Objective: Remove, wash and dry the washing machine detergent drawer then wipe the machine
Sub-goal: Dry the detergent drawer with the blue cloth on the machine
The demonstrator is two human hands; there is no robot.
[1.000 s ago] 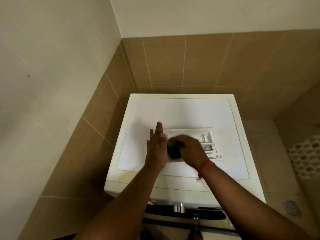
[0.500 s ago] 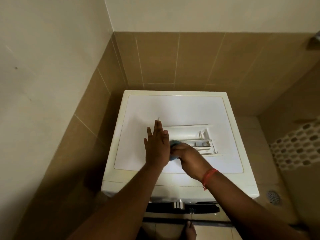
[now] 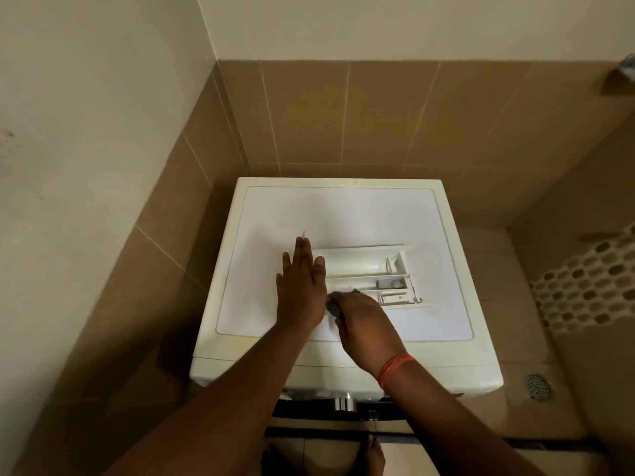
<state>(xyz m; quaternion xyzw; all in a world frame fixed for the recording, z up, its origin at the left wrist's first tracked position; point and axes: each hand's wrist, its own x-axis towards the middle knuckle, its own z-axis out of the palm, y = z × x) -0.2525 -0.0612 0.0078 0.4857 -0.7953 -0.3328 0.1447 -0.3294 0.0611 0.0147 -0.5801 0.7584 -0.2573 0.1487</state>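
Note:
The white detergent drawer (image 3: 371, 274) lies flat on top of the white washing machine (image 3: 268, 218), its compartments facing up. My left hand (image 3: 300, 286) presses with straight fingers against the drawer's left end. My right hand (image 3: 364, 321) grips a small dark grey cloth (image 3: 332, 306) and holds it against the drawer's near left corner. Most of the cloth is hidden under the fingers.
The machine stands in a corner of brown tiled walls (image 3: 343, 115). A floor drain (image 3: 538, 386) is on the tiles to the right. A perforated mat (image 3: 591, 286) lies further right. Bare feet (image 3: 372, 455) show below the machine's dark front panel (image 3: 343, 407).
My right hand with the cloth has slid from the drawer's left middle toward its near left corner. My left hand has stayed against the drawer's left end.

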